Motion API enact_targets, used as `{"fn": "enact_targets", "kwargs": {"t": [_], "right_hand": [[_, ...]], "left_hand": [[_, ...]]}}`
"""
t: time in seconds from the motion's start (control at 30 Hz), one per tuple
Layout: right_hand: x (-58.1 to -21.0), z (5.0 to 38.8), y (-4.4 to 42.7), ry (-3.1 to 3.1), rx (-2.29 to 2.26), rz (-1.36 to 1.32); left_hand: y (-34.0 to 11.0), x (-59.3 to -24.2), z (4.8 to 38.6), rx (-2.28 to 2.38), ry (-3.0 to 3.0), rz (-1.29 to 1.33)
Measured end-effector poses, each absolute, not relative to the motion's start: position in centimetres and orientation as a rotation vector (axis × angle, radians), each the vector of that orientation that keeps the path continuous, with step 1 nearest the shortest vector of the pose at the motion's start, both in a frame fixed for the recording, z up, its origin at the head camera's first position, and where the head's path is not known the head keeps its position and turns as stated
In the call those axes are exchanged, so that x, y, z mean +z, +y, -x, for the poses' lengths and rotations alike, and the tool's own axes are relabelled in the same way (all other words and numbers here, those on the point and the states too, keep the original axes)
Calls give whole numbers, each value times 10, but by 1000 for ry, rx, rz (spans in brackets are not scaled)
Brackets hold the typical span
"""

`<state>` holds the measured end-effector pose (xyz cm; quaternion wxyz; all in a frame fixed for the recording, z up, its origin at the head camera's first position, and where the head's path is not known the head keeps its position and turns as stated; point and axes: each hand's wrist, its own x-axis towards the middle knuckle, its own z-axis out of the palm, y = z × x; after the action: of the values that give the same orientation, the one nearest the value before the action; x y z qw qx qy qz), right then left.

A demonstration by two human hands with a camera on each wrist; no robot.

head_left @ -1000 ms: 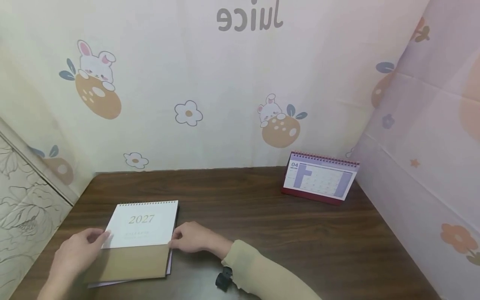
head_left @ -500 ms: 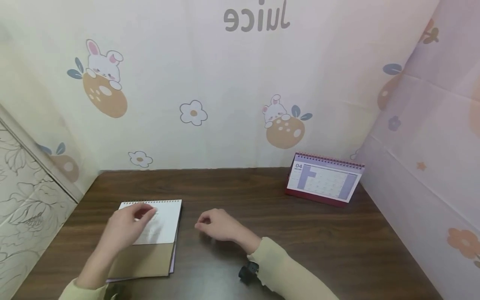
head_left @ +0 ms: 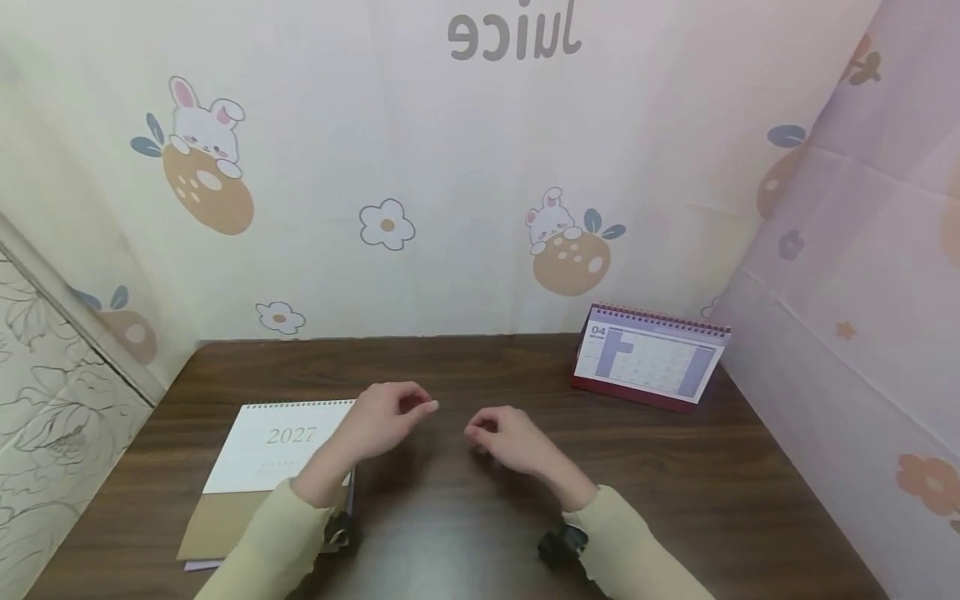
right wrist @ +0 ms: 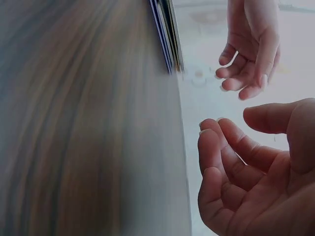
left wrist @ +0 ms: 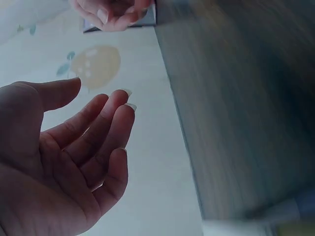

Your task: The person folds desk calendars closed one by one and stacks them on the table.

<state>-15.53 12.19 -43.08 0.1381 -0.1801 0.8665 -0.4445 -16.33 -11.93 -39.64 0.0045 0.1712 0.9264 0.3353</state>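
Note:
A calendar marked 2027 point(head_left: 255, 450), white above a tan lower band, lies at the left of the table on top of something with a lilac edge. Above the table, just past that calendar's upper right corner, the left hand point(head_left: 378, 421) hovers with loosely bent fingers and nothing in them. The right hand point(head_left: 517, 442) is a little further right, its fingers loosely curled and also holding nothing. Both wrist views show empty palms, the left point(left wrist: 74, 157) and the right point(right wrist: 251, 172), with thumbs apart from the fingers. Part of the calendar is hidden by the left forearm.
A desk calendar point(head_left: 645, 354) with a lilac page and a dark red base stands upright at the back right of the brown wooden table point(head_left: 450, 517). Printed curtains point(head_left: 450, 167) hang behind and at the right. A panel with line-drawn flowers point(head_left: 52, 442) is at the left.
Both hands have let go of the 2027 calendar's sides. The left hand has swung up and rightward across it, and the right hand has moved right. The view has shifted slightly.

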Motion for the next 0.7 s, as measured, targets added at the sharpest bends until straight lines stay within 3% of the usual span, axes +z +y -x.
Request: {"fn": "enact_targets", "kwargs": {"t": [0.53,0.7], "right_hand": [[-425,146,264,3008,-1140,182],[-421,135,320,3143,-1168,-169]], "left_hand": [[-23,-415,210,1335,2638,-612],[9,-412,222,1442,2576,-568]]}}
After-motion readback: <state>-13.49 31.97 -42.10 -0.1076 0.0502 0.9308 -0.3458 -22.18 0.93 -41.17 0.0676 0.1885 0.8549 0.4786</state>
